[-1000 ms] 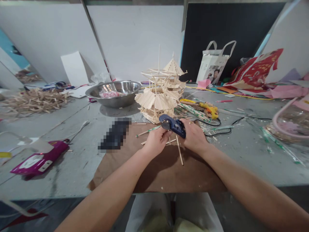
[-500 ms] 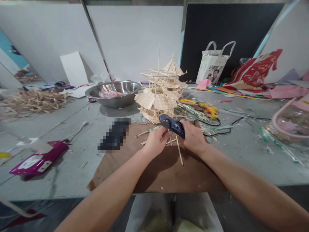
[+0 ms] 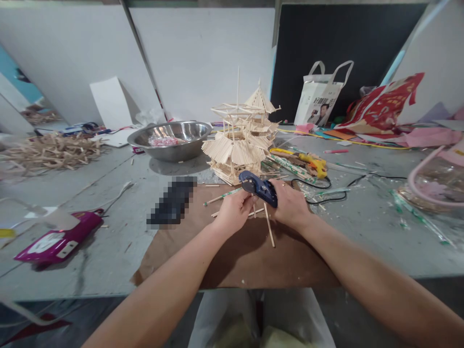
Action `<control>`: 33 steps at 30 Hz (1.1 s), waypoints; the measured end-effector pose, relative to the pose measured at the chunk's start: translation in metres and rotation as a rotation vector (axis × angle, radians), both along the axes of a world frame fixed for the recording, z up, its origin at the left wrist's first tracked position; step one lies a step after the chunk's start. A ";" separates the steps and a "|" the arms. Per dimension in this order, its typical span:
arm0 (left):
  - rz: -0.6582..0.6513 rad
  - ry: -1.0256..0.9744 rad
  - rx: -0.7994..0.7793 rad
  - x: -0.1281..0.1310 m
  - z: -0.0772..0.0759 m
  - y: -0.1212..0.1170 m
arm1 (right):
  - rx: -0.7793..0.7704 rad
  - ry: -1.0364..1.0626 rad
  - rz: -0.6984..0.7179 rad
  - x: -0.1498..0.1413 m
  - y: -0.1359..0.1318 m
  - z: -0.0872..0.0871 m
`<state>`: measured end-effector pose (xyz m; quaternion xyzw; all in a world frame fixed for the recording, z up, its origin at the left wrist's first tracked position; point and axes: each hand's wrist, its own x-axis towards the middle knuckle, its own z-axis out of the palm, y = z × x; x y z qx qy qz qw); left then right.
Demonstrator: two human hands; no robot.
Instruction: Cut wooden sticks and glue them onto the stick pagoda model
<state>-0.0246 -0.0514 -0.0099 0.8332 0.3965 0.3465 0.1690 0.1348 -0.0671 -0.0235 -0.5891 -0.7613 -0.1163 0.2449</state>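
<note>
Since the earlier frame, the pink paper (image 3: 304, 128) right of the stick model (image 3: 235, 147) has slumped. In front of the model, the left hand (image 3: 234, 212) is pinched (on what, I cannot tell); the blue tool (image 3: 266, 191), probably stiff, light, best held by its handle, is clasped in the right hand (image 3: 293, 202).

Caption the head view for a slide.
Right hand grips a blue tool beside the left hand, near a wooden stick model.

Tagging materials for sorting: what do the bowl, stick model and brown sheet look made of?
Bowl: probably stainless steel, polished; bright reflections inside.
Stick model: likely bare wood, matt; pale sticks.
Brown sheet: paper or thin leather, can't tell; dull face, wavy edge.
</note>
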 end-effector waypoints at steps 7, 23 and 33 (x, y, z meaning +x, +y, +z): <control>0.003 0.012 -0.005 0.000 0.000 0.000 | -0.006 -0.021 -0.019 -0.001 0.000 0.000; -0.005 -0.032 -0.086 0.001 0.000 -0.001 | -0.089 -0.002 -0.033 -0.002 -0.002 0.003; -0.037 -0.152 -0.279 0.005 0.003 -0.003 | -0.145 -0.018 -0.058 -0.004 -0.003 0.009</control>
